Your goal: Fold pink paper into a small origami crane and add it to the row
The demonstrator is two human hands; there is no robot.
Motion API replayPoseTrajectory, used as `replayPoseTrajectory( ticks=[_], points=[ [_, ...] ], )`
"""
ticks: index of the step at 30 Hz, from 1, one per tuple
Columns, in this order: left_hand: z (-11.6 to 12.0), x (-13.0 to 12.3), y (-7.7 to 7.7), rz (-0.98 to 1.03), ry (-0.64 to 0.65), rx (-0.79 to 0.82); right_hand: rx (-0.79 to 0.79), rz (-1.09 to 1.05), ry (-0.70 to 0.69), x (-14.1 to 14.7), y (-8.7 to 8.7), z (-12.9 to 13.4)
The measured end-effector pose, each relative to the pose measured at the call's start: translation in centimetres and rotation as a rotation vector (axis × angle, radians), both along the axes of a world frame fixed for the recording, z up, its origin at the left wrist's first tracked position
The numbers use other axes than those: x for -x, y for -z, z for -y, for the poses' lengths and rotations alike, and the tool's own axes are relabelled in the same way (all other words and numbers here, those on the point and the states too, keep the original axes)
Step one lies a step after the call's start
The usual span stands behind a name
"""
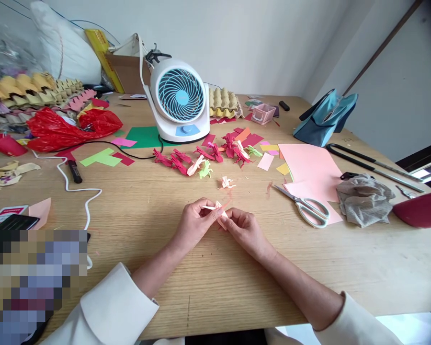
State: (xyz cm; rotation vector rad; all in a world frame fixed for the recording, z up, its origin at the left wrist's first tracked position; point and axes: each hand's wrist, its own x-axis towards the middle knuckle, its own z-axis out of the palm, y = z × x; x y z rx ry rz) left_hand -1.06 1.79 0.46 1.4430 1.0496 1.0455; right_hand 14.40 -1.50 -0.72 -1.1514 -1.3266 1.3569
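Note:
Between my two hands is a small folded piece of pale pink paper (220, 209) with narrow pointed ends, held just over the wooden table. My left hand (198, 219) pinches it from the left between thumb and fingers. From the right, my right hand (244, 227) grips its lower part, thumb against the fold. Just beyond my hands sits a small pale pink folded paper figure (226, 182). Farther back lies a row of finished-looking figures, several red ones (178, 162), a pale pink one (195, 165) and a light green one (205, 169).
White-handled scissors (311, 211) lie right of my hands, beside pink paper sheets (309, 160) and a crumpled grey cloth (365, 199). A white fan (181, 103) stands at the back. Leftward are a white cable (88, 194), a black marker (74, 171) and a red plastic bag (57, 130).

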Motion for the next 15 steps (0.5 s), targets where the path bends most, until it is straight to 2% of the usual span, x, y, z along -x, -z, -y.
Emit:
replayPoseTrajectory(
  ticks=[9,15],
  points=[
    [0.1,-0.3,-0.56,0.055,0.065,0.033,0.001,0.038,-0.001,0.01,0.44,0.15],
    [-0.25,0.03,-0.24,0.012,0.001,-0.003,0.037,0.02,-0.045,-0.01,0.44,0.13]
  ],
)
